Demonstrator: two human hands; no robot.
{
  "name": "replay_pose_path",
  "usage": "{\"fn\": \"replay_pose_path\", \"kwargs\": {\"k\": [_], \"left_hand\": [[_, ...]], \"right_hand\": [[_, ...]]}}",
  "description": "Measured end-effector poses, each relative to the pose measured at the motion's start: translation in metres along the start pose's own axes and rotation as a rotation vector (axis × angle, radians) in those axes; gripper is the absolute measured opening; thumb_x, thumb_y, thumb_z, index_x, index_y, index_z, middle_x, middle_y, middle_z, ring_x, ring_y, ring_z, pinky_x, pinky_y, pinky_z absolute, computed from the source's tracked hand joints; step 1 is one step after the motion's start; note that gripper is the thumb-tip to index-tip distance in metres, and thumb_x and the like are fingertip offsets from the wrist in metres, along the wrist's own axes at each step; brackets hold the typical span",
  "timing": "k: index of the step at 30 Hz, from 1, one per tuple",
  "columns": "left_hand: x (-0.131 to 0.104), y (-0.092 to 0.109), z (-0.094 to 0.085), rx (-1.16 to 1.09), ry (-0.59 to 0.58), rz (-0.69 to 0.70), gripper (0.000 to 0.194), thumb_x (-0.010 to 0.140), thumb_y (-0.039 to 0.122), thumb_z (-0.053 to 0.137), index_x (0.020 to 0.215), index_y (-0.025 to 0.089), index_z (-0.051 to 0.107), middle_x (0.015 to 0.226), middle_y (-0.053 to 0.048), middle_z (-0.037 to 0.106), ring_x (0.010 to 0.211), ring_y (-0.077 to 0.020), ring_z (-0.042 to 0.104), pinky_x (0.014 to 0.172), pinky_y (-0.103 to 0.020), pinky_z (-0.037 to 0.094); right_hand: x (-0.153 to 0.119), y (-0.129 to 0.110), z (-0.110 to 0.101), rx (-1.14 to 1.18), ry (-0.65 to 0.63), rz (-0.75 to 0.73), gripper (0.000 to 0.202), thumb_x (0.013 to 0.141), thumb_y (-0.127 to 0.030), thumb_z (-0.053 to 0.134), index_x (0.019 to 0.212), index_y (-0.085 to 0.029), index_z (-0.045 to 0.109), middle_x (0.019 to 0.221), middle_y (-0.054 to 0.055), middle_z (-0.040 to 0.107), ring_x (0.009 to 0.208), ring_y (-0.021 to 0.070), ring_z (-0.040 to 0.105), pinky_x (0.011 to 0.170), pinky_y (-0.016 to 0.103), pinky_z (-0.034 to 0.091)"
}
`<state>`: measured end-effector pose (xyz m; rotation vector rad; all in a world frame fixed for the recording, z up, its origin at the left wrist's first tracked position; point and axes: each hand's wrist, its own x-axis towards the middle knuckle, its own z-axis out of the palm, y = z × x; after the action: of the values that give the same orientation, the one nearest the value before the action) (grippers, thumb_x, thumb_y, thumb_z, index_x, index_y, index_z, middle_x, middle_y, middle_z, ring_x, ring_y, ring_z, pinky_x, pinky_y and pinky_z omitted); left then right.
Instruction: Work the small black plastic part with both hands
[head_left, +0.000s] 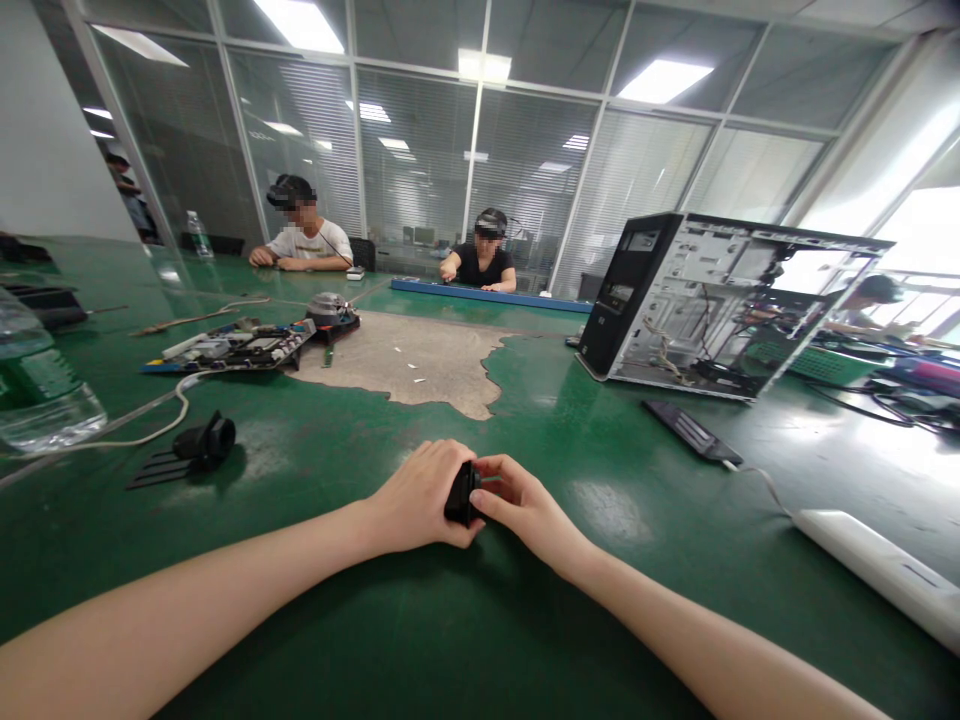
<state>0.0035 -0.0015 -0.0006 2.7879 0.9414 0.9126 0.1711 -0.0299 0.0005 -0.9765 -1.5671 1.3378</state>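
A small black boxy device (459,497) with a round part on its right side is held low over the green table, at the middle of the view. My left hand (421,497) wraps round its body from the left, fingers closed. From the other side, my right hand (529,507) grips the round part between thumb and fingers. Much of the device is hidden by both hands. To the left lies a black mount-like piece (204,442) with a round end and flat prongs.
A circuit board (244,345) and a round fan-like part (332,312) lie back left, near a water bottle (45,385). At right stand an opened computer case (637,300), a flat black slab (690,430) and a white power strip (877,570). Two people (315,240) sit across the table.
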Motion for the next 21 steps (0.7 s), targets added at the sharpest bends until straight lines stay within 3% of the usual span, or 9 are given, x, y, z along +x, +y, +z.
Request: {"fn": "replay_pose_path", "kwargs": {"k": [4, 10, 17, 21], "left_hand": [[-0.0003, -0.0005, 0.0006, 0.018, -0.002, -0.005, 0.046, 0.060, 0.032, 0.058, 0.098, 0.017, 0.039, 0.091, -0.006, 0.052, 0.081, -0.0230, 0.051, 0.071, -0.035, 0.039], [0.0003, 0.0001, -0.0010, 0.012, -0.004, 0.001, 0.050, 0.059, 0.033, 0.061, 0.100, 0.016, 0.038, 0.092, -0.006, 0.051, 0.083, -0.0231, 0.050, 0.072, -0.036, 0.039], [0.0001, 0.0006, -0.0004, 0.012, -0.010, 0.002, 0.047, 0.059, 0.033, 0.061, 0.098, 0.016, 0.040, 0.092, -0.007, 0.052, 0.084, -0.0238, 0.051, 0.073, -0.036, 0.040], [-0.0004, 0.0005, 0.0001, 0.016, -0.001, -0.005, 0.047, 0.059, 0.033, 0.060, 0.098, 0.016, 0.039, 0.092, -0.007, 0.052, 0.082, -0.0234, 0.051, 0.072, -0.036, 0.040]], "right_hand": [[-0.0023, -0.0031, -0.0003, 0.039, -0.039, -0.038, 0.032, 0.065, -0.030, 0.069, 0.085, -0.021, 0.046, 0.088, 0.000, 0.055, 0.087, 0.0154, 0.054, 0.074, 0.030, 0.046], [0.0005, -0.0029, 0.0012, 0.056, 0.006, -0.057, 0.025, 0.071, -0.035, 0.063, 0.082, -0.020, 0.047, 0.081, -0.002, 0.054, 0.080, 0.0131, 0.055, 0.069, 0.027, 0.044], [0.0020, 0.0009, -0.0018, -0.009, 0.011, -0.003, 0.030, 0.070, -0.034, 0.063, 0.092, -0.019, 0.049, 0.092, 0.003, 0.056, 0.084, 0.0158, 0.056, 0.073, 0.032, 0.045], [-0.0010, -0.0033, -0.0012, 0.026, -0.034, -0.024, 0.031, 0.066, -0.030, 0.068, 0.087, -0.020, 0.047, 0.088, 0.001, 0.055, 0.086, 0.0155, 0.055, 0.072, 0.029, 0.046]]}}
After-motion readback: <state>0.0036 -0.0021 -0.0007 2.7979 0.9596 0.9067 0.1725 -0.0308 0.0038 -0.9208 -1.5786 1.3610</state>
